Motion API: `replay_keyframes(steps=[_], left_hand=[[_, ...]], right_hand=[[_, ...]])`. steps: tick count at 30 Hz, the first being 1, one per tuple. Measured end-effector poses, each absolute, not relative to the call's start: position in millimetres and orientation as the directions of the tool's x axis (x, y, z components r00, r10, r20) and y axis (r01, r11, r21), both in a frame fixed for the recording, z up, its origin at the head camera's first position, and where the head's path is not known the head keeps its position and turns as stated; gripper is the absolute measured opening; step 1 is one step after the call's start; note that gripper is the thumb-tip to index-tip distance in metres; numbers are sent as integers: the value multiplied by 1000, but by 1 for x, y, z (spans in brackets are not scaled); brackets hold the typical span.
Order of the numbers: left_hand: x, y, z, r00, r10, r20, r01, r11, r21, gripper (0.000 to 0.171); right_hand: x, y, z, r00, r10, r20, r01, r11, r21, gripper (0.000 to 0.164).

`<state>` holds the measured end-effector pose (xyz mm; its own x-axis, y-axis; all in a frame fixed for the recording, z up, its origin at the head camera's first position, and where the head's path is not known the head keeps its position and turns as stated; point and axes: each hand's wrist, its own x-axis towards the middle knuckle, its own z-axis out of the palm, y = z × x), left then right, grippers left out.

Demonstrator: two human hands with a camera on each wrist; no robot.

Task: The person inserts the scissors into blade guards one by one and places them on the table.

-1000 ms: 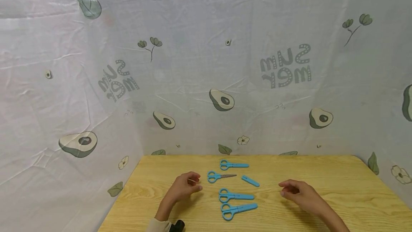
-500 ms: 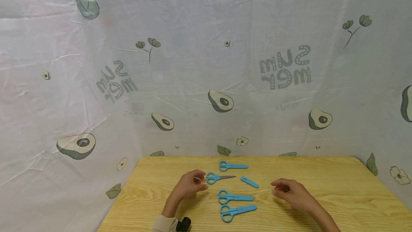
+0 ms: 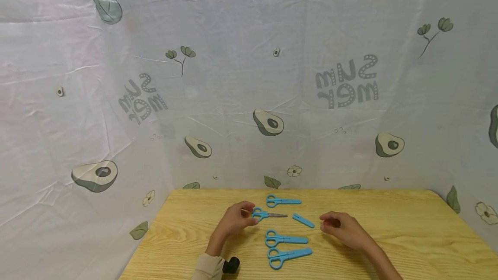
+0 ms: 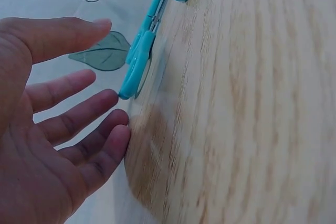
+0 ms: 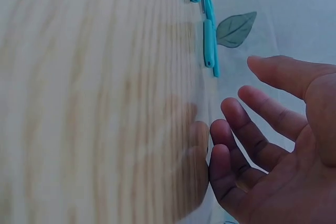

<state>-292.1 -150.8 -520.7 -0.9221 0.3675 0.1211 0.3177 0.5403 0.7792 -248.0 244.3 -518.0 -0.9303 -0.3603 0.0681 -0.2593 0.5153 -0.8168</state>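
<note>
Blue-handled scissors (image 3: 261, 214) lie with bare metal blades pointing right. Their loose blue blade cover (image 3: 304, 221) lies slanted just off the blade tips. My left hand (image 3: 235, 220) is at the scissors' handle loops, fingers loosely bent and thumb apart; the left wrist view shows nothing between them, and whether a fingertip touches the loops I cannot tell. My right hand (image 3: 344, 229) hovers right of the cover, fingers relaxed and holding nothing, as the right wrist view also shows.
One pair of covered blue scissors (image 3: 283, 201) lies behind the bare pair. Two more covered pairs, the nearer scissors (image 3: 289, 257) and the middle scissors (image 3: 285, 239), lie in front. A printed curtain (image 3: 233, 98) stands behind the wooden table (image 3: 389, 211).
My left hand has moved right and slightly up to the uncovered scissors' loops. My right hand has moved left toward the loose cover. The scissors and cover lie as before.
</note>
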Motion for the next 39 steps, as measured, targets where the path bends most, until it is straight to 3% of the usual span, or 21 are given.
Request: replay_keyframes(steps=[39], left_hand=[[-325,-120,-529,-907,387,165,377,577,725,51]], right_hand=[[-276,202,-522,-928,-361,90,-291,552,-781,40]])
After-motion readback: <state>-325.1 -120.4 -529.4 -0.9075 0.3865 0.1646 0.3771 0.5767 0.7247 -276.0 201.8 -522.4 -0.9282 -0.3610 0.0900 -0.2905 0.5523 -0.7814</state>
